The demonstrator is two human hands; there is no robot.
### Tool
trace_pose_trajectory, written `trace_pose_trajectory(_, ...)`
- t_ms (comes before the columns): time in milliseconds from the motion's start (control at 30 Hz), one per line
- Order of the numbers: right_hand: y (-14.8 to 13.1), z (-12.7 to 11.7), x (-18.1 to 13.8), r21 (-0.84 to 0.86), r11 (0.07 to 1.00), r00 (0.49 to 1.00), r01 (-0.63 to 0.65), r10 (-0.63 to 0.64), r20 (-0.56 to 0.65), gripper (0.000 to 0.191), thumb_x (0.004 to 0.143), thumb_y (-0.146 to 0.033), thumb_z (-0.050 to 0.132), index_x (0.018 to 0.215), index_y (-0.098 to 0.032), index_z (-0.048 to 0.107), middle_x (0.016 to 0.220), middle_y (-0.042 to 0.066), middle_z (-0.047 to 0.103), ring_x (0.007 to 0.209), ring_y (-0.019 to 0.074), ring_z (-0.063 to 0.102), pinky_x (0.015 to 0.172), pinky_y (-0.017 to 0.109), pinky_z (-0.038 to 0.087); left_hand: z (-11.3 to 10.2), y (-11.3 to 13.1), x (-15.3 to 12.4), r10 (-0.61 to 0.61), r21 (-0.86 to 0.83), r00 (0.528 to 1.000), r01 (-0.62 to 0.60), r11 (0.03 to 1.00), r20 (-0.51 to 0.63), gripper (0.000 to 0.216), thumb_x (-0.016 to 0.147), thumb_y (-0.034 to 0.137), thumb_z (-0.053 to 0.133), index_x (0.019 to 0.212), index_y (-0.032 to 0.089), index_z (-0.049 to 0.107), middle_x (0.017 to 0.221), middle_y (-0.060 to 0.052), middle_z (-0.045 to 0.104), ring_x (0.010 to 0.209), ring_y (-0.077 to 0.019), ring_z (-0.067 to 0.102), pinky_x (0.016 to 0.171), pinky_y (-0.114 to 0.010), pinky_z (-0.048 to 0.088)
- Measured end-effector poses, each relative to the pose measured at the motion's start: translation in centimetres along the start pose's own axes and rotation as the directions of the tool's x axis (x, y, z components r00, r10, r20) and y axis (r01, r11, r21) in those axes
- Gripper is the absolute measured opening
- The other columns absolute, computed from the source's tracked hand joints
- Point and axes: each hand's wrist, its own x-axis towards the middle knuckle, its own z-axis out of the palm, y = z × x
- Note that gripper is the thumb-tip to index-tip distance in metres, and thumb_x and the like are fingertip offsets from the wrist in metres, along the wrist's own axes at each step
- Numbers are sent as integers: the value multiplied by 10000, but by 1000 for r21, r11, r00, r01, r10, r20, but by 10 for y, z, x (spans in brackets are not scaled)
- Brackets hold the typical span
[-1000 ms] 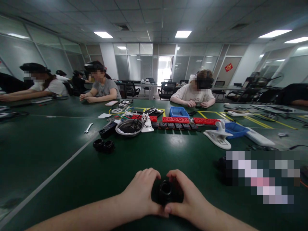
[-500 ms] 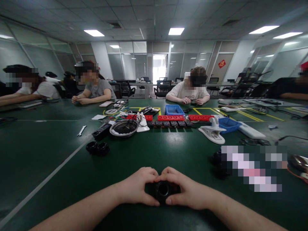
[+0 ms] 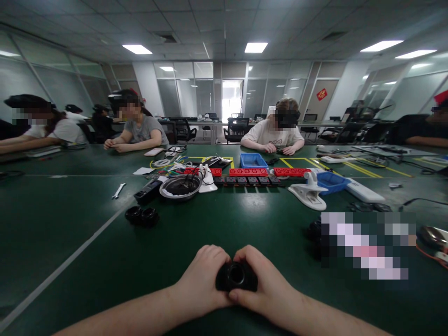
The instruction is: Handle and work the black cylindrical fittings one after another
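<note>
Between my two hands, close to the near part of the green table, is a glossy black rounded piece with a round hole (image 3: pixel 236 274); its exact kind cannot be told. My left hand (image 3: pixel 206 275) is curled against its left side, the fingers behind it and the thumb low in front. My right hand (image 3: pixel 262 275) grips the right side, index finger over the back and thumb across the front edge. Further off to the left lie two similar black round-mouthed pieces (image 3: pixel 142 215) side by side.
A wrench (image 3: pixel 119 191), a metal bowl (image 3: pixel 180 187), a white clamp stand (image 3: pixel 308 193), red socket strips (image 3: pixel 248 171) and blue trays (image 3: pixel 254 160) lie across the table (image 3: pixel 87 270). At right, dark items sit beside a blurred-out patch. Other people sit around the far side.
Both hands have closed in around the black piece. My left fingers, which met the right ones above it, now sit against its left side, and the piece shows more fully.
</note>
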Motion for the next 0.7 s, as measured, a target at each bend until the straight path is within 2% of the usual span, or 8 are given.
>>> trace_pose_trajectory(100,2,-4,3,21,995,994,103,-103,25,377,593,-136,666,939,-177,522,919,33,517,849,189,498,748,318,411,-1,-5,4,54,-22,997,-53,998,48,357,589,404,715,794,176,532,793,-3,537,756,-194,502,703,-302,387)
trace_pose_trajectory(200,4,-11,7,84,974,970,211,-219,103,420,599,-96,640,994,-196,537,946,26,515,879,182,501,775,310,416,-5,-12,8,150,-49,982,-145,988,117,393,593,406,725,874,187,559,826,-2,565,779,-198,513,740,-305,386)
trace_pose_trajectory(267,4,-16,7,108,965,955,239,-254,156,417,621,-82,618,1013,-207,545,972,25,510,907,177,499,806,311,413,-8,-14,9,198,-72,969,-189,979,147,419,607,388,728,947,205,565,891,-4,577,825,-200,515,782,-305,380)
trace_pose_trajectory(367,-1,-19,6,53,970,957,236,-241,162,532,634,-191,685,1131,-197,495,1062,52,479,967,194,476,860,336,394,-10,-14,7,229,-91,962,-217,972,148,482,618,392,730,1033,229,548,996,-8,563,900,-204,504,825,-306,369)
trace_pose_trajectory(433,-4,-17,4,-31,978,970,208,-202,133,677,592,-313,740,1190,-181,451,1093,71,467,970,214,469,860,356,393,-8,-13,5,215,-87,970,-206,975,113,555,581,433,748,1047,217,538,996,-14,560,900,-210,500,826,-317,369)
trace_pose_trajectory(467,-5,-15,4,-81,979,976,190,-179,126,688,585,-349,744,1187,-179,456,1081,74,477,954,219,474,845,363,399,-6,-12,4,198,-79,976,-191,978,93,567,566,452,752,1032,206,541,980,-19,562,890,-213,500,820,-324,372)
trace_pose_trajectory(567,-6,-10,3,-214,962,981,168,-143,128,532,637,-355,706,1108,-184,528,1007,70,525,893,222,492,791,372,415,0,-10,3,146,-49,988,-143,988,53,483,589,467,731,943,181,568,925,-33,563,854,-214,501,795,-333,383)
trace_pose_trajectory(700,-5,-9,2,-270,932,969,242,-216,124,479,669,-329,680,1098,-175,532,994,81,552,884,228,496,780,373,420,5,-10,4,146,-49,989,-144,988,32,439,593,451,729,892,173,568,902,-30,559,841,-206,502,784,-325,389)
